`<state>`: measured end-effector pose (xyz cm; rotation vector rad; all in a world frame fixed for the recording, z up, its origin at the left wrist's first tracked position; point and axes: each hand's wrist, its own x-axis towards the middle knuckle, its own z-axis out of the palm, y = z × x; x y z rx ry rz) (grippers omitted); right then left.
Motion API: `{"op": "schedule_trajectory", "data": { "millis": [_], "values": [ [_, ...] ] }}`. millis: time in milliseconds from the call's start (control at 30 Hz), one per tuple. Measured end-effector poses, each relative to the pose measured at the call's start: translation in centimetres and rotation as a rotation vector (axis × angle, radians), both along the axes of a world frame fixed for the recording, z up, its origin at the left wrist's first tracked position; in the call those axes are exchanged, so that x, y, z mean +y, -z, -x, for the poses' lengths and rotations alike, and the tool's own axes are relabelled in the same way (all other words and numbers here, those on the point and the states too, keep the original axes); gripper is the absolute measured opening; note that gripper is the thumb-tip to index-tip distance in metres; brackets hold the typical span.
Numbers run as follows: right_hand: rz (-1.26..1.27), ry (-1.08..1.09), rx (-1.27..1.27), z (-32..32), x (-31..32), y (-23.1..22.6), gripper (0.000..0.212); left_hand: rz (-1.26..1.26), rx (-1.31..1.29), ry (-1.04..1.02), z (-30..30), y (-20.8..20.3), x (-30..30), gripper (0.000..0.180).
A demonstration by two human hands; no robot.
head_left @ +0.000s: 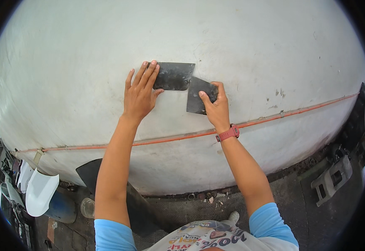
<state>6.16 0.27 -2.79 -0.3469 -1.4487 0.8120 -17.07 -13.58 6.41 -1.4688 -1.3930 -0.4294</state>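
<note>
A black rectangular sheet [175,76] with pale dusty smudges lies against the white wall [266,46]. Over its left end rest the stretched fingers of my left hand [141,92], pressing flat, with the thumb at the lower edge. What keeps that sheet up besides the hand, I cannot tell. My right hand [216,106] grips a second black sheet [196,98], smaller and tilted, with the thumb on its front and the other fingers behind its right edge. The upper corner of this one comes close to the first sheet's lower right corner.
An orange pipe [170,139] runs across the wall below my hands. Low on the left are a curved white panel [41,192], a blue drum [63,208], a clear tub [87,207] and a dark sheet-like piece [89,172]. A grey bumper-like part [332,180] stands at right.
</note>
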Motion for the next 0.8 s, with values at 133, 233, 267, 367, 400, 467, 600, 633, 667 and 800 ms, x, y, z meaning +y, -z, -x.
{"op": "schedule_trajectory", "data": {
  "millis": [133, 233, 267, 367, 400, 467, 600, 633, 667, 800],
  "values": [
    [-0.080, -0.059, -0.184, -1.0, 0.3, -4.5, 0.036, -0.141, -0.173, 0.036, -1.2, 2.9, 0.7, 0.085],
    [-0.270, 0.100, -0.107, -1.7, 0.0, -7.9, 0.036, -0.281, -0.335, 0.009, -3.2, 5.9, 2.6, 0.086],
    [-0.279, 0.162, 0.007, -1.6, -0.3, -8.6, 0.032, -0.319, -0.365, -0.053, -4.0, 6.6, 3.2, 0.085],
    [-0.132, 0.191, 0.168, -1.8, -2.1, -8.7, 0.030, -0.413, -0.501, -0.123, -6.8, 8.2, 5.5, 0.077],
    [-0.172, 0.238, 0.108, -1.5, -2.3, -8.0, 0.030, -0.452, -0.550, -0.115, -7.6, 8.5, 6.2, 0.075],
    [-0.166, 0.195, 0.043, -0.8, -2.5, -6.4, 0.031, -0.513, -0.591, -0.112, -8.9, 8.5, 6.9, 0.071],
    [-0.103, 0.129, 0.004, 0.1, -1.5, -4.8, 0.031, -0.373, -0.456, -0.144, -5.6, 7.3, 4.8, 0.066],
    [-0.074, 0.105, -0.001, 0.3, -1.7, -4.4, 0.032, -0.348, -0.395, -0.070, -4.4, 6.6, 3.7, 0.065],
    [-0.078, 0.108, -0.002, 0.6, -1.8, -4.2, 0.032, -0.325, -0.336, 0.005, -3.6, 5.7, 2.9, 0.064],
    [-0.109, 0.155, 0.028, 2.2, -2.8, -3.5, 0.032, -0.170, -0.157, 0.047, -2.0, 2.7, 1.6, 0.063]
  ]
}}
